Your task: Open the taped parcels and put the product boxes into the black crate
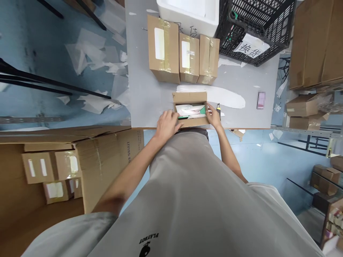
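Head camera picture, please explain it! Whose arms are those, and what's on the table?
There's no robot here, just a person using two bare hands. The only camera sits on their head, looking down past their grey shirt. The left hand and right hand hold opposite ends of an open cardboard box. White and green things lie inside, but I can't tell exactly what. Also on the grey table are three taped cartons, a white tub, a black plastic crate, a utility knife and a small pink box.
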{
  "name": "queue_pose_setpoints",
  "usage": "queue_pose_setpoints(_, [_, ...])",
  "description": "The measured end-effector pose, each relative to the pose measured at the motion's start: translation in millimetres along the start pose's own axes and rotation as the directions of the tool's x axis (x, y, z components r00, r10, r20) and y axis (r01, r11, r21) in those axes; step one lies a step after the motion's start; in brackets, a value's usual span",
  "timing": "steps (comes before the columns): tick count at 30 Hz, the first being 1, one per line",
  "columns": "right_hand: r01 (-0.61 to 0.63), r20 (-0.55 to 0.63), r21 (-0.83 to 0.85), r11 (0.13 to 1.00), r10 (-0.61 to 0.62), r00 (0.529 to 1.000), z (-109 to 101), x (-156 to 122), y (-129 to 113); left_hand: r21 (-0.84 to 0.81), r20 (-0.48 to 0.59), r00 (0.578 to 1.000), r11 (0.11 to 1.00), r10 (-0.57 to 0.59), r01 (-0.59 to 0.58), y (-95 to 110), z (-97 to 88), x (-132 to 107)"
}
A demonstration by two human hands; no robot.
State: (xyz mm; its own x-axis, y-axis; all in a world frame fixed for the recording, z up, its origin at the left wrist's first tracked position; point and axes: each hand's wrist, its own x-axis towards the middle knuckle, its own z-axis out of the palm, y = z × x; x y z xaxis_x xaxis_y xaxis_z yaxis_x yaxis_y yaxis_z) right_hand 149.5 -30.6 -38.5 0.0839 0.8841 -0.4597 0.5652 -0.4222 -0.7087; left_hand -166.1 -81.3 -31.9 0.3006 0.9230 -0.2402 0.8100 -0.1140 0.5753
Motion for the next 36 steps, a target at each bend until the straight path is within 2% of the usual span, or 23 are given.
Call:
queue_pose_setpoints(3, [0.016,-0.019,-0.072,0.997,-0.017,1.000,9,-9,0,-0.111,-0.129,0.984,0.988,-0.125,0.111,-22,-2.7,-10])
queue_pose_setpoints(6, [0.071,0.006,-0.186,0.980,-0.072,0.997,20,-13,-3,-0.181,-0.173,0.969,0.972,-0.178,0.146,-36,-0.6,-11])
queue_pose_setpoints(8, [0.112,0.058,-0.249,0.962,-0.101,0.993,27,-16,-5,-0.185,-0.182,0.967,0.972,-0.178,0.145,-38,-0.1,-7])
queue_pose_setpoints(11, [0.142,0.102,-0.329,0.934,-0.114,0.988,35,-18,-7,-0.138,-0.139,0.984,0.986,-0.114,0.095,-30,-1.9,2])
queue_pose_setpoints(13, [0.159,0.082,-0.385,0.909,-0.138,0.987,39,-19,-10,-0.092,-0.083,0.995,0.995,-0.049,0.041,-22,-1.7,12])
queue_pose_setpoints(16, [0.235,0.047,-0.456,0.859,-0.241,0.969,42,-18,-20,-0.018,-0.015,1.000,1.000,0.002,-0.003,-14,5.4,34])
queue_pose_setpoints(18, [0.295,0.086,-0.491,0.819,-0.291,0.953,42,-15,-31,0.012,0.018,1.000,1.000,0.005,-0.005,-11,13.9,52])
queue_pose_setpoints(21, [0.304,0.190,-0.566,0.766,-0.237,0.953,44,-8,-48,0.047,0.075,0.997,0.999,0.005,-0.009,-10,26.0,78])
queue_pose_setpoints(24, [0.282,0.245,-0.657,0.699,-0.156,0.957,48,1,-59,0.086,0.134,0.991,0.996,0.015,-0.026,-7,30.1,93])
queue_pose_setpoints(27, [0.329,0.300,-0.720,0.611,-0.153,0.942,53,11,-63,0.129,0.169,0.985,0.992,-0.025,0.004,0,24.4,96])
queue_pose_setpoints(31, [0.424,0.379,-0.762,0.490,-0.193,0.905,56,23,-62,0.231,0.198,0.970,0.969,-0.140,0.093,12,8.8,91])
queue_pose_setpoints(36, [0.444,0.390,-0.779,0.442,-0.213,0.896,57,30,-56,0.216,0.178,0.965,0.964,-0.195,0.155,25,-9.5,79])
